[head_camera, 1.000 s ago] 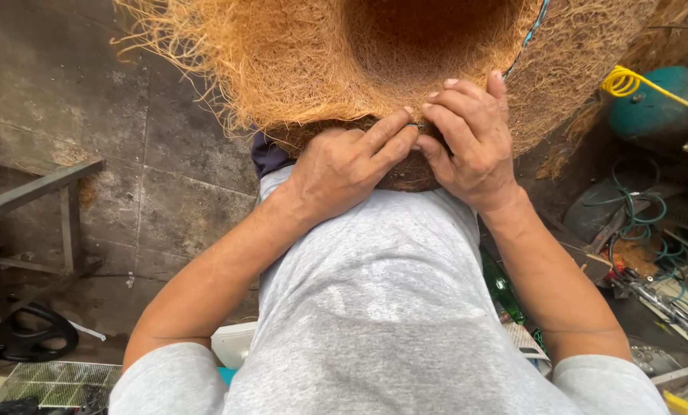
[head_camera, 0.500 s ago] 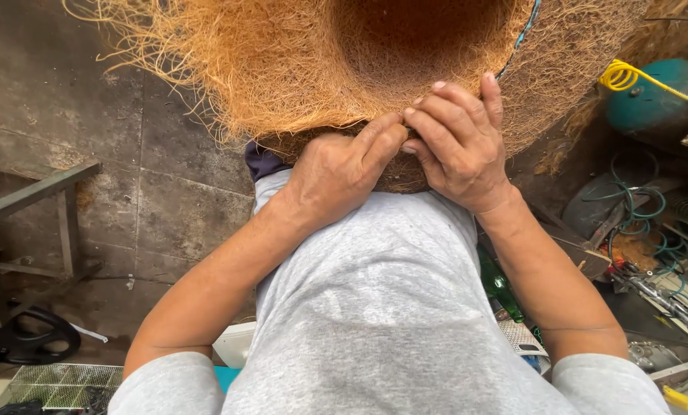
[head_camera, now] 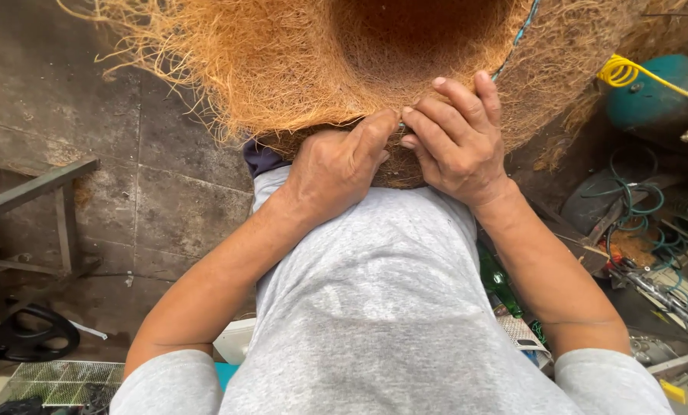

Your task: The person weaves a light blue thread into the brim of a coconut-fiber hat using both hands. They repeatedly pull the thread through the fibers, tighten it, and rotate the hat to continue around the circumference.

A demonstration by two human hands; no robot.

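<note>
Up at twelve o'clock, one coir mat (head_camera: 298,69) fills the view; two hands, left hand (head_camera: 336,165) and right hand (head_camera: 455,142), pinch its near edge with curled fingers (head_camera: 436,123), side by side.

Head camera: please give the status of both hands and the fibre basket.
Left hand and right hand both pressing fingers on the near rim of the coir fibre basket. Basket resting against grey shirt. Nothing in the way between hands and rim.
</note>
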